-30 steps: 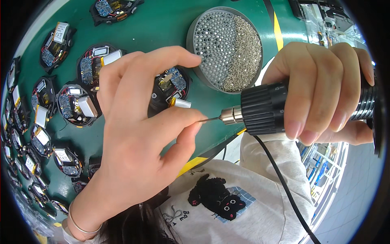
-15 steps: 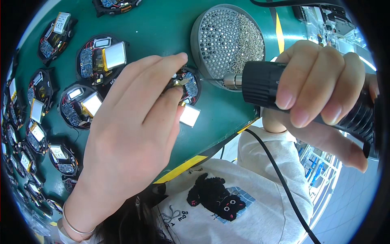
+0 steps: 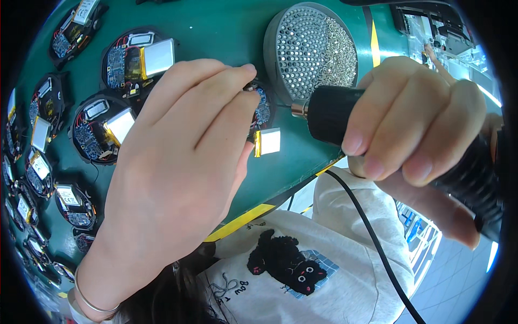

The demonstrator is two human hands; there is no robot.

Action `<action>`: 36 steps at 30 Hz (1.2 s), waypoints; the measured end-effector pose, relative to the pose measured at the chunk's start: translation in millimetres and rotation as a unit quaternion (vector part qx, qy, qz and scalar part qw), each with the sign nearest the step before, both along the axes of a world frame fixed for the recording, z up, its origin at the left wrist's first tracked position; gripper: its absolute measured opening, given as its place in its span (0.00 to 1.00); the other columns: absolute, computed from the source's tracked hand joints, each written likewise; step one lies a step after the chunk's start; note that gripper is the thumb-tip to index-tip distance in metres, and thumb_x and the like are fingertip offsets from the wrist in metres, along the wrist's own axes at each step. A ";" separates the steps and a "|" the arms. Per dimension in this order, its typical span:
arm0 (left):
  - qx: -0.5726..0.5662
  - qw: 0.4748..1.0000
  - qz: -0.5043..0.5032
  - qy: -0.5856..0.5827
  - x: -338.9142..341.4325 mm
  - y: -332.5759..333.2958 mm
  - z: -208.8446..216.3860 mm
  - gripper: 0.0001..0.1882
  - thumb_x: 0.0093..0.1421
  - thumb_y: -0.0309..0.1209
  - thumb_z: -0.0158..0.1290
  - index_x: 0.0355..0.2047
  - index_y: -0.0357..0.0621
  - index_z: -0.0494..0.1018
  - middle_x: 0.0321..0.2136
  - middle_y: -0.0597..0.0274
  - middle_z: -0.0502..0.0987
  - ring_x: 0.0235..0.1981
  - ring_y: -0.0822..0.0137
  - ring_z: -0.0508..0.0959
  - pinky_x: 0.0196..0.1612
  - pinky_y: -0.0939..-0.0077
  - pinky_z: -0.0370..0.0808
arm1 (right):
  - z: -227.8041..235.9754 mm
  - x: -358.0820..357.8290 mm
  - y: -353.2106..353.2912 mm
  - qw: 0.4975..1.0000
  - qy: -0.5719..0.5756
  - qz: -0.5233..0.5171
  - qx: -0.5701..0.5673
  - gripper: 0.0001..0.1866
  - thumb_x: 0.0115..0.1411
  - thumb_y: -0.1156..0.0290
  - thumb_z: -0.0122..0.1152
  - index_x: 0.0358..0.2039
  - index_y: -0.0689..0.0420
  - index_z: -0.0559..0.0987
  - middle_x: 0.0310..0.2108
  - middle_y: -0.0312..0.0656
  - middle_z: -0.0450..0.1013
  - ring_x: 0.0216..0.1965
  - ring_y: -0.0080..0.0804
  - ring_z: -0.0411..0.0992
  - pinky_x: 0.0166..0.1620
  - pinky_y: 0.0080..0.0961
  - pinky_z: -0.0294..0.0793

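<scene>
The left hand pinches a round circuit board on the green table; the right hand grips a black soldering iron, its tip touching the board; a tray of screws sits behind.

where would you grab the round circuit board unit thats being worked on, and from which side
By its round rim, from the left side. The small round unit lies flat on the green mat. The driver tip in the right hand comes in from the right, and its silver battery hangs loose below. The left hand's fingers already pinch it there.
</scene>
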State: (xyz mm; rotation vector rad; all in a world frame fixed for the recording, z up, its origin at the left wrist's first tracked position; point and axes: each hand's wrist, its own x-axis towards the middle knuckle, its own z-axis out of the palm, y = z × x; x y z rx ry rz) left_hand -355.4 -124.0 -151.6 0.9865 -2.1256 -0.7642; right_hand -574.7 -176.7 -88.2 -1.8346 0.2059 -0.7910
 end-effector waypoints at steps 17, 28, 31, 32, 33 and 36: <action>-0.006 1.000 -0.008 -0.014 -2.5 -25.1 -11.3 0.20 0.42 0.20 0.59 0.40 0.36 0.74 0.47 0.56 0.75 0.48 0.52 0.72 0.51 0.62 0.70 | -18.7 -7.4 -32.0 0.993 -0.113 -0.034 0.024 0.36 0.51 0.37 0.61 0.42 0.60 0.73 0.29 0.39 0.70 0.25 0.27 0.72 0.25 0.22 0.76; 0.015 0.999 -0.041 -0.007 4.1 -12.7 -12.5 0.23 0.42 0.18 0.58 0.43 0.34 0.72 0.50 0.50 0.71 0.48 0.52 0.73 0.52 0.63 0.69 | -18.7 -45.7 -53.9 1.000 -0.015 0.009 0.021 0.44 0.39 0.29 0.64 0.42 0.58 0.73 0.32 0.40 0.72 0.32 0.36 0.72 0.43 0.27 0.72; 0.021 0.999 -0.036 -0.016 3.2 0.8 -4.1 0.23 0.42 0.17 0.58 0.43 0.34 0.72 0.50 0.51 0.71 0.48 0.54 0.74 0.52 0.65 0.70 | -18.5 -46.3 -39.1 1.000 -0.019 0.002 0.023 0.44 0.39 0.29 0.64 0.41 0.58 0.74 0.32 0.41 0.72 0.32 0.36 0.72 0.43 0.27 0.72; 0.025 0.999 -0.035 -0.017 1.9 7.0 -1.7 0.23 0.42 0.17 0.58 0.43 0.34 0.72 0.50 0.51 0.71 0.48 0.54 0.74 0.52 0.65 0.70 | -18.6 -47.4 -33.2 0.999 -0.020 0.002 0.027 0.44 0.39 0.29 0.64 0.41 0.58 0.74 0.32 0.41 0.72 0.32 0.36 0.72 0.43 0.27 0.72; 0.029 0.999 -0.030 -0.013 1.8 7.4 0.0 0.23 0.42 0.17 0.58 0.43 0.33 0.72 0.51 0.51 0.71 0.48 0.55 0.74 0.52 0.66 0.70 | -15.2 -46.4 -30.9 0.999 -0.022 -0.001 0.027 0.44 0.39 0.29 0.64 0.41 0.58 0.74 0.32 0.41 0.72 0.32 0.36 0.72 0.43 0.27 0.72; 0.033 0.999 -0.020 0.007 1.1 8.5 0.6 0.23 0.42 0.16 0.58 0.43 0.33 0.72 0.51 0.50 0.71 0.48 0.56 0.75 0.52 0.67 0.71 | -14.8 -47.1 -28.8 0.999 -0.022 -0.005 0.023 0.44 0.39 0.29 0.64 0.40 0.58 0.74 0.32 0.41 0.72 0.32 0.36 0.72 0.43 0.27 0.71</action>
